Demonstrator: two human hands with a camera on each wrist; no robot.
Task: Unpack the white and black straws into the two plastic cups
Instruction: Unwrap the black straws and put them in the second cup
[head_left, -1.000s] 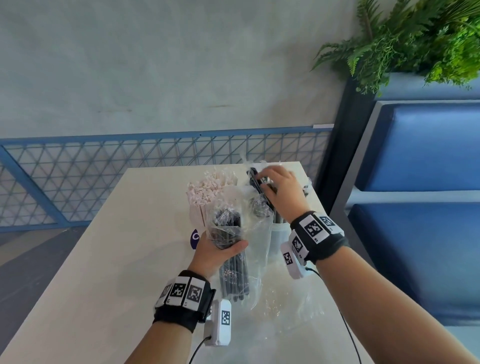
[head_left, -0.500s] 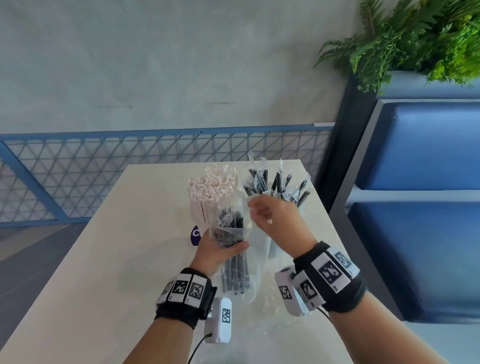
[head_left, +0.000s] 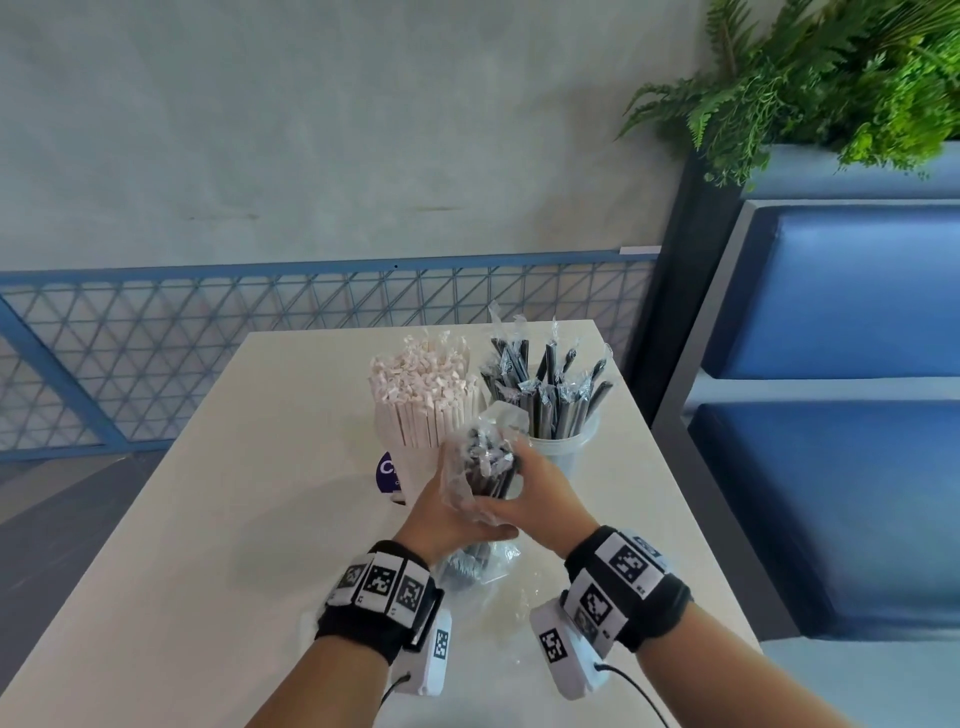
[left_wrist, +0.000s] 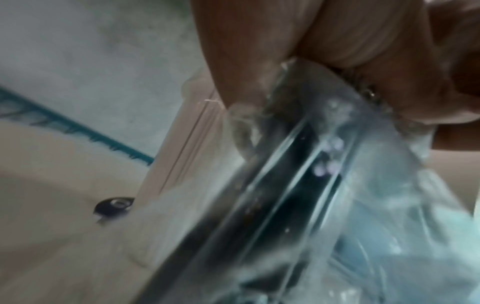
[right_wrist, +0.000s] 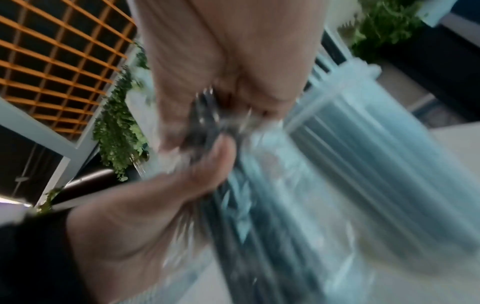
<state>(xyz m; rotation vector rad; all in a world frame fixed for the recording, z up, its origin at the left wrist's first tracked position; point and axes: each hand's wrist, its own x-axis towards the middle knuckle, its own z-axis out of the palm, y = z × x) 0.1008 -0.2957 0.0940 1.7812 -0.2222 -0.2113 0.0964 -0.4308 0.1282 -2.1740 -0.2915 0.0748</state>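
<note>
A clear plastic bag of black straws (head_left: 480, 467) stands upright near the table's middle, and both hands hold it. My left hand (head_left: 447, 512) grips the bag (left_wrist: 298, 185) from the left, fingers curled round it. My right hand (head_left: 530, 493) wraps round the bundle of black straws (right_wrist: 233, 185) from the right, just below its top. Behind them, one plastic cup (head_left: 563, 449) holds several wrapped black straws (head_left: 550, 395). To its left, the other cup (head_left: 415, 478) is packed with white straws (head_left: 421, 389).
The beige table (head_left: 218, 519) ends close on the right, where a blue bench seat (head_left: 831, 493) stands. An empty clear wrapper (head_left: 519, 613) lies between my wrists. A blue mesh railing (head_left: 156, 338) runs behind the table, and a fern planter (head_left: 831, 78) sits at upper right.
My right hand left the black straws in the right cup, came back toward me and closed round the bagged bundle. The left hand kept its hold on the bag.
</note>
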